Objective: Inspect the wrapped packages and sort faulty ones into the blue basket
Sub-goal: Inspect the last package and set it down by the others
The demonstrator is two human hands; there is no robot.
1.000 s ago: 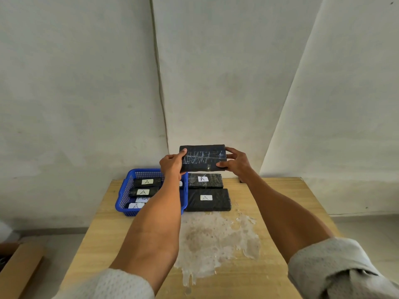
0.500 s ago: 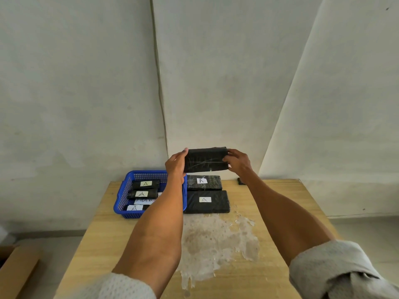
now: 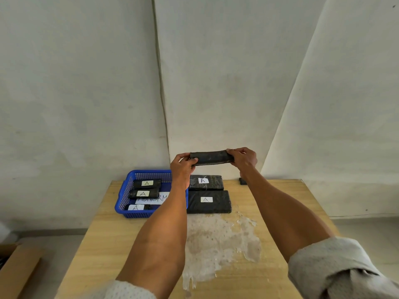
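I hold a black wrapped package (image 3: 210, 157) in the air above the far side of the table, turned so its long narrow edge faces me. My left hand (image 3: 182, 165) grips its left end and my right hand (image 3: 244, 158) grips its right end. Below it, two black packages lie on the table, the farther one (image 3: 212, 182) and the nearer one (image 3: 216, 205), each with a white "A" label. The blue basket (image 3: 126, 196) stands to their left. It holds three small black labelled packages and a paper sign, partly hidden by my left forearm.
The wooden table (image 3: 108, 244) has a large pale worn patch (image 3: 218, 240) in its middle. A small dark object (image 3: 243, 181) lies at the far edge by the wall. A cardboard box (image 3: 15, 268) stands on the floor at the left.
The held package has been tipped from showing its broad face to showing its narrow edge. Both hands stayed on its ends at about the same height.
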